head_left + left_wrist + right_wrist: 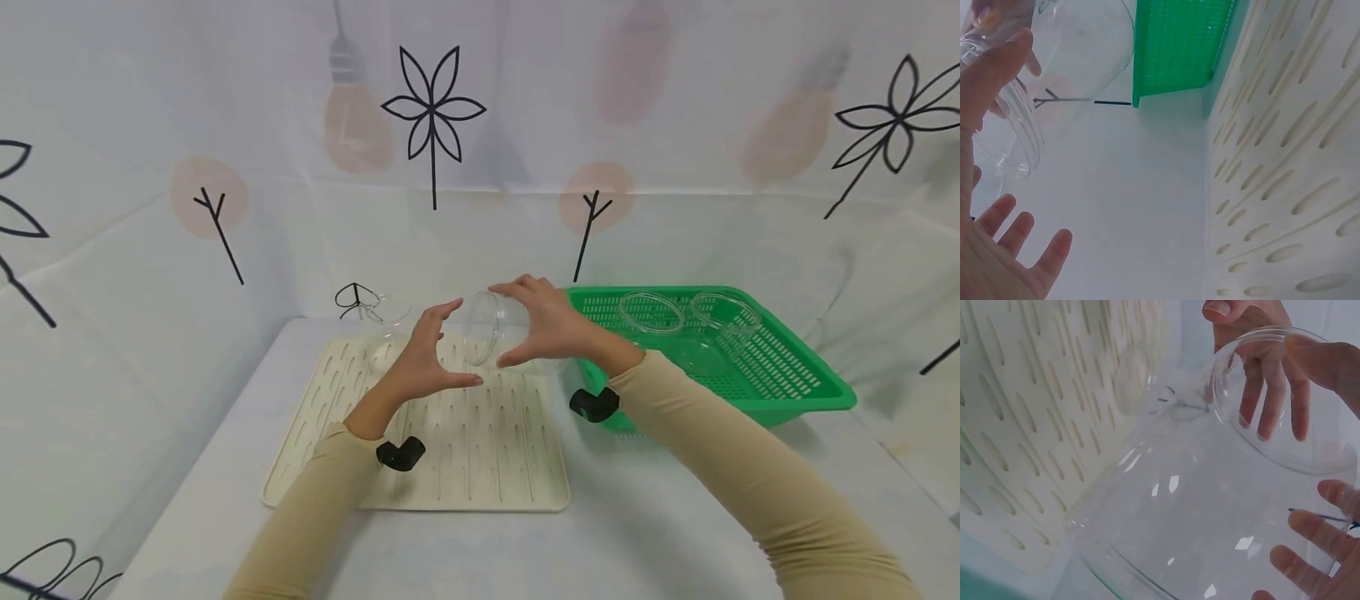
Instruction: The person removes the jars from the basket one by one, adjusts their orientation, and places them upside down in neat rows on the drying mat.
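A clear, see-through jar (481,330) is held on its side above the mat, its round mouth toward the left. My right hand (551,321) grips it from the right, thumb below and fingers above in the head view. In the right wrist view the jar's wide body (1166,500) fills the middle, with spread fingers (1313,534) along its side. My left hand (420,362) is at the mouth end, fingers and thumb spread apart. Its thumb (991,78) overlaps the jar's rim in the left wrist view, while the other fingers reach out straight.
Beneath the hands lies a cream ribbed drying mat (450,467). Another clear vessel (384,354) stands at its back left. To the right, a green plastic basket (813,392) contains several clear round-rimmed vessels (651,314). A patterned white curtain (495,150) hangs behind the table.
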The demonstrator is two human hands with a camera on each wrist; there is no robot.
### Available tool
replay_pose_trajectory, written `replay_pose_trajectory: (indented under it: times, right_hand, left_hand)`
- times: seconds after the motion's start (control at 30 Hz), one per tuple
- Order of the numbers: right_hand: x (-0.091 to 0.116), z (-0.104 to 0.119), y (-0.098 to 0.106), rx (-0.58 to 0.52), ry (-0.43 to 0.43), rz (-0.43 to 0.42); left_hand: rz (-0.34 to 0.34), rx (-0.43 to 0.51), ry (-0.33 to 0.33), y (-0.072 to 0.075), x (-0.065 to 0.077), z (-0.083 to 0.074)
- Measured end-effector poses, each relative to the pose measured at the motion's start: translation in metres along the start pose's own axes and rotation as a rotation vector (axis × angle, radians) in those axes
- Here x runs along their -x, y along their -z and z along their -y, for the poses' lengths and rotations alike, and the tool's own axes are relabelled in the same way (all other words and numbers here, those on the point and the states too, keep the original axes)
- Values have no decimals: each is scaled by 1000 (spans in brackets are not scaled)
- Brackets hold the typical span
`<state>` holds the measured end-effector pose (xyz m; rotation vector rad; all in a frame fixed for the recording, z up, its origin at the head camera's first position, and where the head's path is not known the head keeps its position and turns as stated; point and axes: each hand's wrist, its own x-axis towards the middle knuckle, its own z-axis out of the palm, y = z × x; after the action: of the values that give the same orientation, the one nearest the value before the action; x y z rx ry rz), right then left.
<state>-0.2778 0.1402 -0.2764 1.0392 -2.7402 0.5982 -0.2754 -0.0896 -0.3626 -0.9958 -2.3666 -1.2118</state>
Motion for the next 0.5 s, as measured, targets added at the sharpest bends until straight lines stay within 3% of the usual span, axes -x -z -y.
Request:
replay_pose_trajectory:
  times: [0.5]
  right_hand:
    - [2, 9, -7, 46, 32, 42]
  left_hand:
    - [67, 54, -32, 2, -4, -13]
